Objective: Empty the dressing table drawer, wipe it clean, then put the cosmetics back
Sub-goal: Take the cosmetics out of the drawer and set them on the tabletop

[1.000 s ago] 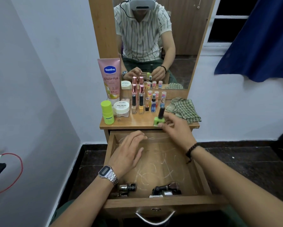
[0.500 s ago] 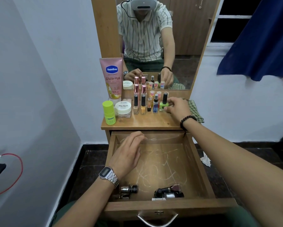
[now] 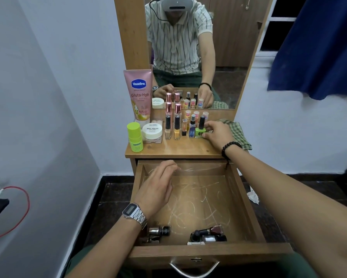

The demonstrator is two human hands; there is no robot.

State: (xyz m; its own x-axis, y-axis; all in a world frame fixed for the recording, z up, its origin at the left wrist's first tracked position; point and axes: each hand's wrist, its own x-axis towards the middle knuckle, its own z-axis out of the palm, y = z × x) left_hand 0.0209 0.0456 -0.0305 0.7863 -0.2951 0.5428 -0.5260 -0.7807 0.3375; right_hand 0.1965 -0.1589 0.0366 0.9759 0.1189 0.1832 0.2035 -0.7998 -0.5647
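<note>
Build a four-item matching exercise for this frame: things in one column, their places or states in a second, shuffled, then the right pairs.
Things:
1. green nail polish bottle
2. checked cloth
3. left hand
4. Vaseline tube

Places or states:
A. standing at the tabletop's back left
B. held by the right hand on the tabletop
C. open above the drawer
D. crumpled at the tabletop's right edge

Pairs: 1-B, 2-D, 3-C, 4-A

My right hand [image 3: 218, 133] pinches the green nail polish bottle [image 3: 200, 131] upright on the desk [image 3: 180, 149]; my left hand [image 3: 158, 187] hovers, fingers relaxed, over the open drawer [image 3: 208, 252].
</note>
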